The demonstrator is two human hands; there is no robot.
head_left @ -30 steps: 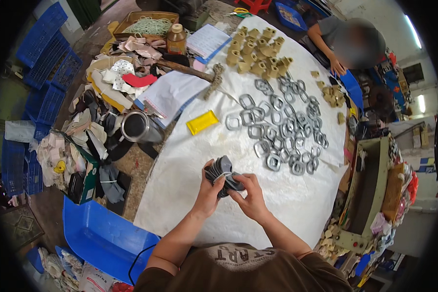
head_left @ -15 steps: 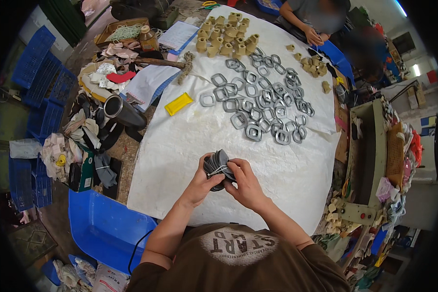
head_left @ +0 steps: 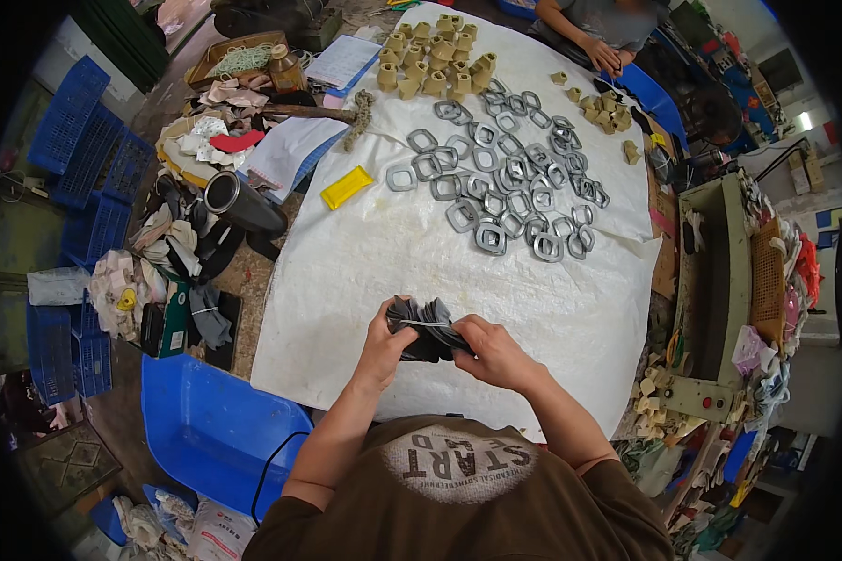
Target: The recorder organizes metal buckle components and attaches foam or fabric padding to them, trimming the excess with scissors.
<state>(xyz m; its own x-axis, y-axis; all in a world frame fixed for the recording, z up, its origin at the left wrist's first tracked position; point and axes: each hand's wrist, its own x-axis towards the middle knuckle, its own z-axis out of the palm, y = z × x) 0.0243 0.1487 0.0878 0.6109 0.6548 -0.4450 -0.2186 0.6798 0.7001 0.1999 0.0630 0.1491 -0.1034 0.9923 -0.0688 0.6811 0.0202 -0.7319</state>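
Observation:
In front of my body, over the near part of the white-covered table (head_left: pixel 346 290), I hold a bundle of dark grey flat pieces (head_left: pixel 424 329) with a pale band across it. My left hand (head_left: pixel 381 349) is closed round the bundle's left end, thumb on the near side. At the other end, my right hand (head_left: pixel 499 355) grips the pieces between thumb and fingers. The pieces fan apart at the top. Beyond my hands lie many loose grey rounded-square rings (head_left: pixel 489 237), some overlapping. Behind them stand several beige faceted hollow pieces (head_left: pixel 414 70).
A yellow packet (head_left: pixel 347 188) lies left of the rings. Further left are a steel tumbler (head_left: pixel 253 208), papers (head_left: pixel 285 154), a hammer (head_left: pixel 313 112) and fabric scraps. A blue tub (head_left: pixel 206 411) sits by my left arm. Across the table is another person's hand (head_left: pixel 605 58).
My hands have moved apart, and the bundle is now stretched sideways and fanned out between them. My right hand has shifted right along it.

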